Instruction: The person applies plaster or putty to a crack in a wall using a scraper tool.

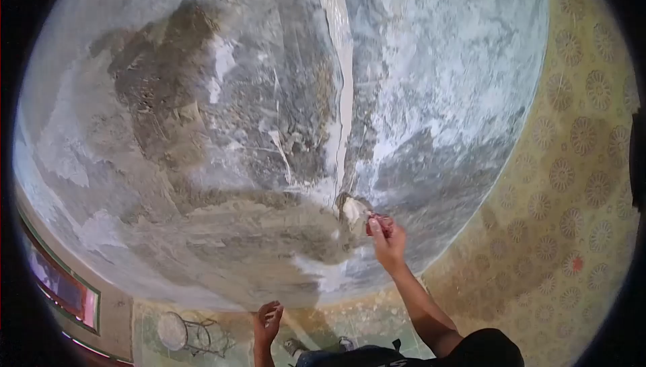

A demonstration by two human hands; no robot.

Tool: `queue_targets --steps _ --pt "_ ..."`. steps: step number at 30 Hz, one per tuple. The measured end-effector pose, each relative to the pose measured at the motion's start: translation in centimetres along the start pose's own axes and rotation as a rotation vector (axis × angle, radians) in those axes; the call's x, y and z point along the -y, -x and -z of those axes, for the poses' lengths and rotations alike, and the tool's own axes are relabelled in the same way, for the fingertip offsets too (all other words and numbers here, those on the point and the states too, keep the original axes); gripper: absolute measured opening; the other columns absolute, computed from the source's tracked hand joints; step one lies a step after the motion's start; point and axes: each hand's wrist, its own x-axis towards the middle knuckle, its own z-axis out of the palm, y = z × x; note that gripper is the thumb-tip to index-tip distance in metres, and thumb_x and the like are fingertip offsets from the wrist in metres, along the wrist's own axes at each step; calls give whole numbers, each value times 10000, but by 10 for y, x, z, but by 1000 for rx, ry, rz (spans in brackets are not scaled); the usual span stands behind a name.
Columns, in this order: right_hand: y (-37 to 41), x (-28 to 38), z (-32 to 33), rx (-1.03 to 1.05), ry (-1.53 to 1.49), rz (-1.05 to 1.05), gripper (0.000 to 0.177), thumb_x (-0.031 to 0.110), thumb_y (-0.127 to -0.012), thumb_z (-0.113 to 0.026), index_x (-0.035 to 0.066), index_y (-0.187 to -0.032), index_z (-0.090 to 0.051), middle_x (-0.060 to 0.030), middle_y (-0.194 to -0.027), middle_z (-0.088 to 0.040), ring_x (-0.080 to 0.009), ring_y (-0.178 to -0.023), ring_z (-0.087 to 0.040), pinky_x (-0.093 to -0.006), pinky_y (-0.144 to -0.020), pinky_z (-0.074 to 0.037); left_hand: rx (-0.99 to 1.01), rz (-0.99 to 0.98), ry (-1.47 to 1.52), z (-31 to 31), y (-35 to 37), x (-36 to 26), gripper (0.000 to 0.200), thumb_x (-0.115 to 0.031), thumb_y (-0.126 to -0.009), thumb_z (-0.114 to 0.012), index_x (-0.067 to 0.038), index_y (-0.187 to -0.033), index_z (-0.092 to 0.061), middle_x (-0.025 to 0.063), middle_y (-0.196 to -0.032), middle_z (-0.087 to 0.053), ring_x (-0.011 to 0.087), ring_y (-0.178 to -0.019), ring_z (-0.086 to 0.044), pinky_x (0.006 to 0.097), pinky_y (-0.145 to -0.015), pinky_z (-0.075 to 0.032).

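The right hand point(388, 239) is clasping a scraper point(354, 211) at the wall point(444, 172). The left hand point(269, 320) is hovering empty, fingers loosely apart. Even pressure is probably serving best.

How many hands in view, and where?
2. The right hand grips a red-handled putty knife at the wall, by the pale vertical strip's lower end. The left hand is lower, right of the stool. No others show.
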Motion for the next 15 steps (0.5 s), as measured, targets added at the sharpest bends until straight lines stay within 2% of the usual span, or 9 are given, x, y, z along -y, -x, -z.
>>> queue_targets --steps 2,3,6,8,9,10,13,14,15 --pt "-28 33 13 -82 -234 133 185 121 -996 -639 -22 -1104 -686 -34 -834 -657 -63 -791 -571 -224 -696 -478 3 8 -11 -4 -8 7 360 -326 -935 -730 -68 -1186 -706 99 -1097 -731 205 -1020 -693 356 -846 -534" --pt "-40 83 31 -82 -143 219 190 101 -989 -636 -36 -1112 -682 -40 -845 -666 -68 -787 -581 -229 -699 -489 3 5 14 1 9 -1 360 -326 -935 -730 -68 -1186 -706 99 -1097 -731 205 -1020 -693 356 -846 -534" --pt "-96 163 63 -57 -7 373 231 91 -983 -625 -42 -1163 -682 -105 -941 -727 -123 -835 -663 -259 -725 -537 25 -5 -21 8 5 6 389 -339 -930 -734 -40 -1177 -705 99 -1083 -736 206 -1008 -700 356 -804 -537" --pt "-139 231 73 -67 110 647 253 145 -1001 -610 -3 -1189 -692 -137 -1048 -749 -170 -876 -717 -282 -727 -573 18 -16 9 8 5 1 396 -345 -929 -736 -40 -1179 -704 102 -1085 -736 208 -1010 -702 357 -803 -539" --pt "-157 267 83 -76 375 734 251 191 -1019 -588 41 -1180 -708 -129 -1101 -750 -183 -904 -732 -292 -732 -590 17 -13 27 8 6 1 403 -350 -927 -738 -39 -1180 -702 106 -1087 -737 211 -1013 -704 359 -802 -541" --pt "-180 290 84 -54 399 830 257 188 -1025 -578 52 -1202 -707 -118 -1110 -751 -178 -878 -729 -297 -751 -593 15 -16 35 7 6 3 403 -350 -927 -738 -39 -1180 -702 106 -1087 -737 211 -1013 -704 359 -802 -541" --pt "-235 357 85 36 408 1009 316 206 -1021 -593 25 -1266 -676 -151 -1165 -733 -232 -1070 -715 -357 -902 -591 11 -82 66 6 2 3 415 -356 -927 -739 -31 -1182 -697 110 -1085 -738 215 -1010 -707 361 -798 -542" --pt "-258 374 85 6 499 1140 308 219 -1024 -577 93 -1284 -683 -133 -1135 -742 -256 -1025 -730 -378 -897 -591 5 -61 38 6 3 -2 420 -355 -926 -739 -26 -1183 -693 111 -1082 -740 217 -1006 -709 362 -796 -543" --pt "-264 394 82 9 500 1145 308 219 -1024 -577 93 -1284 -683 -133 -1135 -742 -256 -1025 -730 -378 -897 -591 -1 -37 7 7 4 -4 425 -353 -926 -740 -20 -1184 -690 112 -1080 -741 220 -1001 -711 363 -794 -544"
